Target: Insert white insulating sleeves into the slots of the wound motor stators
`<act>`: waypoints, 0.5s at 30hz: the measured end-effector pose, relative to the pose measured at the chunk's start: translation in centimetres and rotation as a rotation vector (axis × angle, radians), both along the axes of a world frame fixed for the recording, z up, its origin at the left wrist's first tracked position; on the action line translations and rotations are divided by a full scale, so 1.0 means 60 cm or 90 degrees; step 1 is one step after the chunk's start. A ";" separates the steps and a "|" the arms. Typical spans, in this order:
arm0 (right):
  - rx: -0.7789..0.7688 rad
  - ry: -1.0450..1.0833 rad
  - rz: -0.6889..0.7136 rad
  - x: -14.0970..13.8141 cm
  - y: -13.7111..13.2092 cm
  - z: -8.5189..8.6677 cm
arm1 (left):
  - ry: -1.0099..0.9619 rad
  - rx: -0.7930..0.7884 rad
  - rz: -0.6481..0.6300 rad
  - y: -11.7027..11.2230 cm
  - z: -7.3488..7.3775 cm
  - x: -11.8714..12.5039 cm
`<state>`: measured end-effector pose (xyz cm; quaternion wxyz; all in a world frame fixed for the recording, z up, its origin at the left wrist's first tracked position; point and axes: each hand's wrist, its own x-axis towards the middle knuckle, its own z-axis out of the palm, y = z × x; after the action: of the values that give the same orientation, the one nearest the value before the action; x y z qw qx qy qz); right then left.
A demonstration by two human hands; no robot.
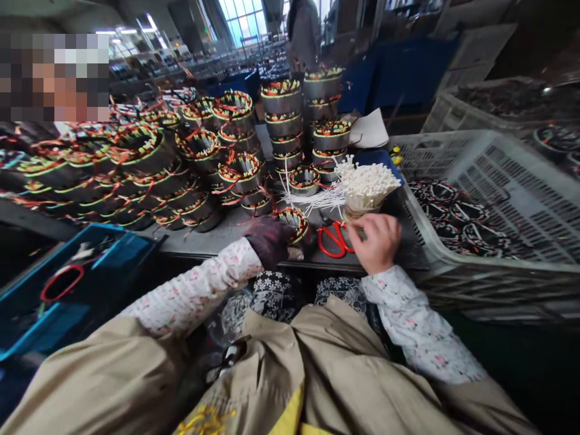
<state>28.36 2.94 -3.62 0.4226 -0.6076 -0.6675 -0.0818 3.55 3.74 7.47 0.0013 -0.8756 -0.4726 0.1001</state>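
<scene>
My left hand (270, 240), in a dark glove, rests closed on a round motor stator (296, 221) with copper windings at the near edge of the metal bench (217, 238). My bare right hand (377, 241) is curled, fingers closed at the base of an upright bundle of white sleeves or ties (365, 186). What the fingers pinch is hidden. Red-handled scissors (334, 239) lie between my two hands. Loose white cable ties (312, 199) are scattered behind the stator.
Stacks of wound stators (235, 139) cover the bench to the left and back. A grey plastic crate (493, 199) with dark rings stands on the right. A blue bin (67, 284) sits at lower left. A person stands far back (302, 33); another is at the left.
</scene>
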 end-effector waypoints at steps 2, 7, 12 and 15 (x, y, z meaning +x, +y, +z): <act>0.067 -0.086 -0.006 0.001 0.025 0.041 | 0.012 0.007 -0.021 -0.016 -0.028 -0.011; 0.066 -0.247 0.008 -0.004 0.102 0.101 | 0.001 0.025 -0.052 -0.002 -0.081 -0.043; 0.180 -0.294 0.037 0.007 0.143 0.097 | -0.006 0.060 -0.063 0.008 -0.086 -0.055; 0.315 -0.310 0.075 0.010 0.136 0.105 | -0.032 0.124 -0.041 -0.020 -0.068 -0.053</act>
<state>28.98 11.11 2.69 0.3891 -0.4099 -0.7428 -0.3590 0.39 2.54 3.39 0.0777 -0.8882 -0.4517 0.0314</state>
